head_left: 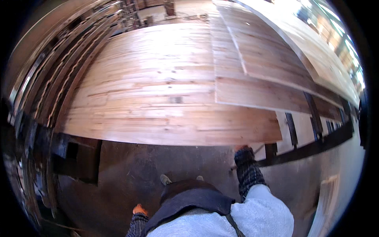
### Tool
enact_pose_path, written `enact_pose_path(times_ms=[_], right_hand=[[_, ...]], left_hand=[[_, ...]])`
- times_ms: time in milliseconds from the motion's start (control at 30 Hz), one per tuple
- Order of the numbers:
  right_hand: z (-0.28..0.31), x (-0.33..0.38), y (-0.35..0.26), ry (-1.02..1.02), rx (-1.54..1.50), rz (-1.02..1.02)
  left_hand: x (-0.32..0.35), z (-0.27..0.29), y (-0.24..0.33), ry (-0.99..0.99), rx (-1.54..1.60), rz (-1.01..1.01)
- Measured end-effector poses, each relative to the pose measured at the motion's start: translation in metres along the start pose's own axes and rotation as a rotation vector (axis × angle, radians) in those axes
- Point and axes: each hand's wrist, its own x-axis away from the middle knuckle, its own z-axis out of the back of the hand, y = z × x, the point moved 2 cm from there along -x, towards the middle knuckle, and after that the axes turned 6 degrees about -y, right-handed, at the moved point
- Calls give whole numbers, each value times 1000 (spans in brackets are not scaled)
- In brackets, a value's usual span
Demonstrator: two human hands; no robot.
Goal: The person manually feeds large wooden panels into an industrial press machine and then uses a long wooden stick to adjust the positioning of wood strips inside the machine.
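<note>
Right hand (pixel 241 147) at the near edge of the wooden panel (pixel 142 98)

The panel is lying ahead, boards (pixel 272 59) overlapping its right, dark bars (pixel 70 87) lining its left. That hand's grip is hiding from me; the left hand (pixel 140 209) is hanging well apart, its grip unreadable too. Floor (pixel 126 166) is showing between edge and shoes (pixel 166 180).
</note>
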Motion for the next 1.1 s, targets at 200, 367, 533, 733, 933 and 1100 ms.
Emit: enact_pose_path(times_ms=[200,367,533,733,933,1100], right_hand=[[45,-17,97,-28,126,-136],[13,4,50,126,443,410],[-81,72,-143,-819,-1129,-84],[-115,198,-481,-1122,-69,1087],[-80,256,-722,-391,-85,1845],[-122,216,-765,83,134,1476]], left_hand=[[45,127,103,-9,34,-10],[42,117,93,-155,-111,-2],[18,60,43,-119,152,87],[36,-9,-8,-27,378,246],[82,-47,-28,-248,379,394],[77,-98,-35,-267,447,418]])
